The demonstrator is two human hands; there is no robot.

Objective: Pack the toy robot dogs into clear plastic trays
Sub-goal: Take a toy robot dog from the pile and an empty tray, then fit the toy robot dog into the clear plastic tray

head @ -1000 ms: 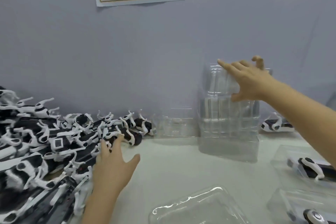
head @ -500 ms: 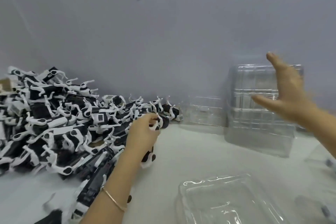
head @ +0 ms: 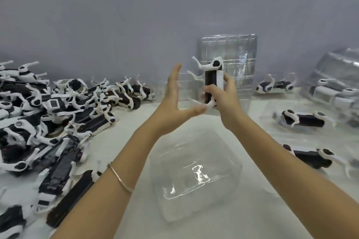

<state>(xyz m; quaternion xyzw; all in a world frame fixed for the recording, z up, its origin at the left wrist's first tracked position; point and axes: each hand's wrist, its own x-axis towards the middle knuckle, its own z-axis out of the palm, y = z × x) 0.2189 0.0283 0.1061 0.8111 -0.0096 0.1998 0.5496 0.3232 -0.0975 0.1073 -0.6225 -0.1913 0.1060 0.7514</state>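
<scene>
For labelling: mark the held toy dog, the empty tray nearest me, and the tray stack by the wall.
held toy dog (head: 209, 81), head view, black body.
empty tray (head: 194, 172), head view, bare floor.
tray stack (head: 237, 54), head view, upper front face.

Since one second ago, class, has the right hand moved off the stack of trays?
Yes. The right hand has left the top of the stack of trays, dropping down-left before it, now gripping a toy dog.

The pile of toy dogs (head: 44, 114) is cut off by left & bottom edge. The right hand (head: 226, 103) covers the lower part of the held dog (head: 212, 77) — its lower legs blur w/ the thumb of the left hand (head: 172, 103). The filled trays (head: 334, 91) at far right — blurred, cut by the edge
</scene>
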